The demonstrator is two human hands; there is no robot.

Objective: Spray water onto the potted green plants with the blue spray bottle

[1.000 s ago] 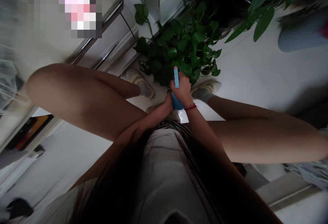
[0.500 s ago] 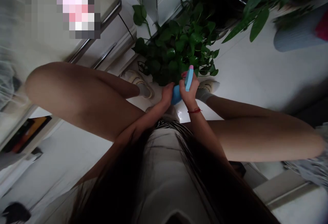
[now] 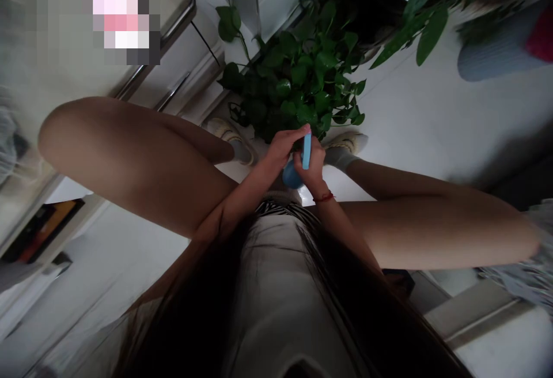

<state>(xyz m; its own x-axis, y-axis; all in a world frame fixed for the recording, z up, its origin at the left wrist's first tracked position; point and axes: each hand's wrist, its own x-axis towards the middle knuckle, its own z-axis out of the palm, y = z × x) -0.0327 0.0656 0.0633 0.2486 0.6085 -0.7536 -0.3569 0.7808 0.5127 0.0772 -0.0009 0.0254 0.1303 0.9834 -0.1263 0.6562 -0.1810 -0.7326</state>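
Within clasp of R hand (image 3: 314,162), w/ L hand (image 3: 281,146) at nozzle (image 3: 307,129) (can't tell if pinching), blue spray bottle (image 3: 294,176) sits, prob. light, stiff, slick; best held by neck.

The plant (image 3: 298,75) lies beyond the bottle (image 3: 292,176) — cabinet (image 3: 192,58) left.

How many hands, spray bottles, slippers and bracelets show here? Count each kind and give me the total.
Left hand and right hand: 2
Blue spray bottle: 1
Left slipper and right slipper: 2
Red bracelet: 1
Total: 6
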